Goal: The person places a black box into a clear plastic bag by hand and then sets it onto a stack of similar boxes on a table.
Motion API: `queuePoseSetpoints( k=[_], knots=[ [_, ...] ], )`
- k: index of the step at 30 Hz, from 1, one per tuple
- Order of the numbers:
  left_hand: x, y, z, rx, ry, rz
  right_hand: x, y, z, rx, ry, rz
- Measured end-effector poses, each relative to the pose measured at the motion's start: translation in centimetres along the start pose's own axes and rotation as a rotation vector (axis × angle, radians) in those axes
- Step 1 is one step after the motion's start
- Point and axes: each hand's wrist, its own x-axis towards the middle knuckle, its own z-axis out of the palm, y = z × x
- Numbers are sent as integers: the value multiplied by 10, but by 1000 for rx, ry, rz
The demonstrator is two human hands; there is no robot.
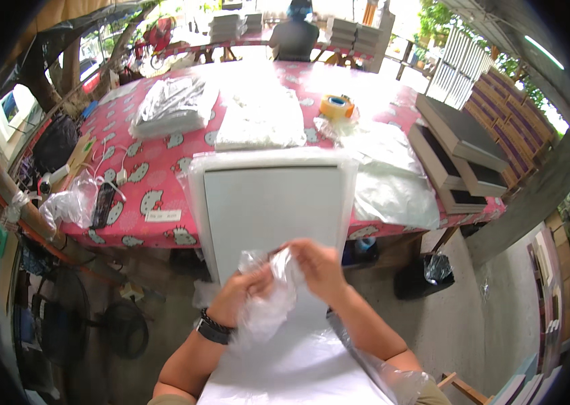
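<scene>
A pink tablecloth (163, 162) patterned with white cartoon cat faces is covering the long table, its far part glaring in daylight. Clear plastic sleeves (393, 179) are lying near the right edge, beside a stack of dark-topped panels (464, 131); a yellow tape roll (337, 106) is sitting behind the sleeves. A black bin (423, 277) is standing on the concrete floor (494, 304). Farther back, a person (295, 40) is sitting at another table.

A small white label (163, 215) is lying on the cloth at left, bearing a line of dark print.

A pale rectangular panel (271, 209), bordered by clear film, is overlapping the table's near edge. Just before its lower part, the left hand (244, 291) is closing its curled fingers on a crumpled clear plastic film (268, 307); the right hand (321, 270) is pinching the film's upper part with bent fingers.
</scene>
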Motion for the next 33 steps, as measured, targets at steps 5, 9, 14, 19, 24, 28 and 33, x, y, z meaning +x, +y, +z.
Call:
queuePoseSetpoints(
  k=[5,9,14,19,24,28,33],
  knots=[
    [22,-5,4,334,-55,213,-1,-6,4,-78,17,-71],
    [16,-14,-4,166,-76,303,-4,-6,4,-103,50,-68],
    [-5,0,-1,-83,-71,242,7,11,-25,596,-16,382],
    [1,-8,-20,223,25,381,-2,19,-19,555,-406,55],
    [8,-2,-62,173,-46,318,-9,18,-42,1536,-222,333],
    [-13,11,-67,525,112,217,-14,25,-67,1426,155,478],
    [-36,52,-141,1235,427,529,-29,43,-136,1025,483,418]
  ],
)
